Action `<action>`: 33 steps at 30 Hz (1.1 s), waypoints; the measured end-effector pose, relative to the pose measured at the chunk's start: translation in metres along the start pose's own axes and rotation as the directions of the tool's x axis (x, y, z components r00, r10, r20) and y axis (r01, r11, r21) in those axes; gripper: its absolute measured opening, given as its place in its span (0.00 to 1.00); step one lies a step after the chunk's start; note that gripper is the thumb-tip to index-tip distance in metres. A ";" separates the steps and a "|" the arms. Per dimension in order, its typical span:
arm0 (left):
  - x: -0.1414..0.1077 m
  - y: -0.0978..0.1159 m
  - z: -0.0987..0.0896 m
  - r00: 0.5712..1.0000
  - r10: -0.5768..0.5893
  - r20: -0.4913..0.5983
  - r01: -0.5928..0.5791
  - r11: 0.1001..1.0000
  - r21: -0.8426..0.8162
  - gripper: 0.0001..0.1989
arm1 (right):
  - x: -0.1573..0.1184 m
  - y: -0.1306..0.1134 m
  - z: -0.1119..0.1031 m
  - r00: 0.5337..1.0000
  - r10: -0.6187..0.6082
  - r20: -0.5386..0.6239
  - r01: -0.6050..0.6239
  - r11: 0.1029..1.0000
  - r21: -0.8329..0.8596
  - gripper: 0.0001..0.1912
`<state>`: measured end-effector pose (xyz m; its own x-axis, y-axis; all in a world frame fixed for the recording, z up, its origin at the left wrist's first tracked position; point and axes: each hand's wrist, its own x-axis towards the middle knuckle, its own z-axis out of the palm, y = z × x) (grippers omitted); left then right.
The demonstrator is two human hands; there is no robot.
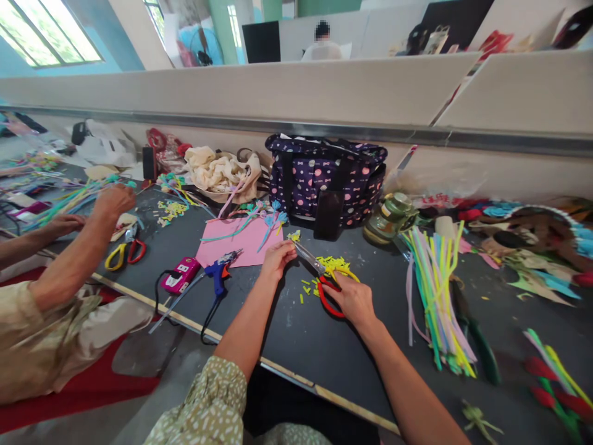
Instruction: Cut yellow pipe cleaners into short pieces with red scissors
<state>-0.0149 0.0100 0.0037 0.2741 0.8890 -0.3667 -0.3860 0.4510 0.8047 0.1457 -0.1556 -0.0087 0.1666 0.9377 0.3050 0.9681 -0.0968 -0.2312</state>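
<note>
Right hand [356,299] holds red-and-yellow-handled metal scissors [319,266]; left hand [277,259] pinches narrowly, contents unclear. Likely mid-snipping; another cut needs careful alignment.

Dark tabletop [315,346], pink sheet [251,243], blue glue gun [217,276], yellow snippets [336,264], pipe-cleaner bundle [439,300], possibly green-handled pliers [482,351]

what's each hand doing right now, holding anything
Right hand: closed on the red-and-yellow-handled scissors.
Left hand: curled by the scissors' tip; cannot tell whether it pinches anything.

Red-and-yellow scissors [319,266] slant near short yellow pieces [337,262]
</note>
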 end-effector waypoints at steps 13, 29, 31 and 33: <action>0.007 -0.004 -0.005 0.999 -0.022 0.033 0.024 0.998 -0.060 0.12 | 0.006 -0.008 -0.007 0.992 0.121 0.025 -0.119 0.991 -0.058 0.22; 0.004 -0.002 -0.002 0.999 -0.031 0.032 0.034 0.996 -0.086 0.11 | -0.002 0.007 0.007 0.997 0.013 -0.079 -0.015 0.999 -0.032 0.25; 0.003 -0.001 -0.001 0.999 -0.034 0.037 0.037 0.995 -0.089 0.11 | -0.002 0.007 0.007 0.996 0.010 -0.085 -0.012 1.000 -0.026 0.24; 0.002 0.000 0.000 0.998 -0.036 0.047 0.040 0.995 -0.090 0.10 | -0.002 0.006 0.007 0.997 0.013 -0.081 -0.015 1.000 -0.023 0.24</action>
<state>-0.0146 0.0116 0.0024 0.3292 0.8674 -0.3731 -0.4524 0.4917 0.7440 0.1501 -0.1554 -0.0171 0.1937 0.9064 0.3755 0.9695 -0.1183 -0.2144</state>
